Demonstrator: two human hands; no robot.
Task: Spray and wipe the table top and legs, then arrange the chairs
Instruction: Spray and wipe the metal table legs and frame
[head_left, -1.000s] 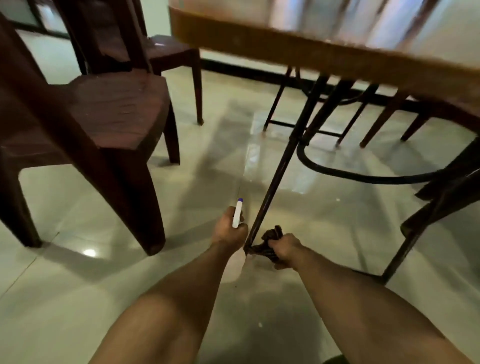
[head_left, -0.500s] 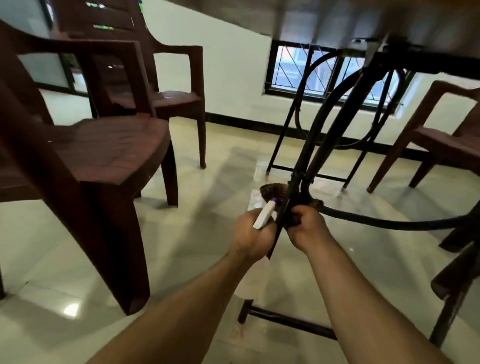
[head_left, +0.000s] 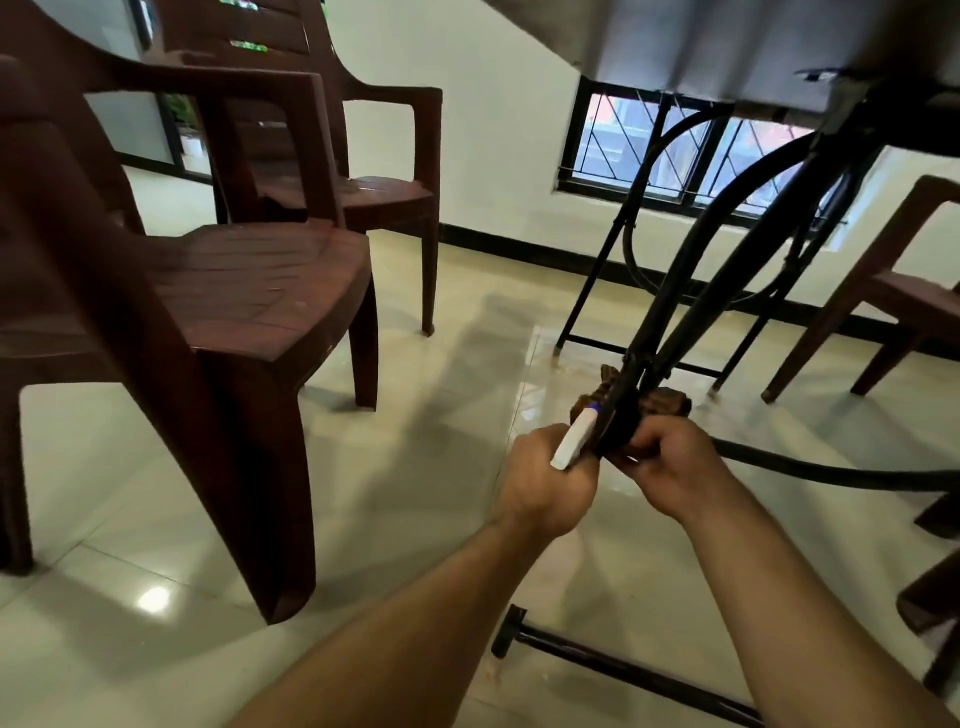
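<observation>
Wiping the legs is the step in hand: our right hand (head_left: 670, 467) clenches the brown cloth (head_left: 670, 404) round the leg (head_left: 662, 322) under the counter (head_left: 753, 47), while our left hand (head_left: 545, 483) grips the spray bottle (head_left: 574, 440) just beside it, white head pointing up and away. The leg's long axis slants from our hands up and right to the counter's underside. Next, we judge, the cloth must slide along that slant; the chairs (head_left: 249, 280) are not yet arranged

White wall (head_left: 493, 130), black skirting (head_left: 519, 248); barred window (head_left: 608, 148); glossy pale tile floor (head_left: 415, 493) reflecting daylight; brown plastic chairs (head_left: 249, 280) left.
</observation>
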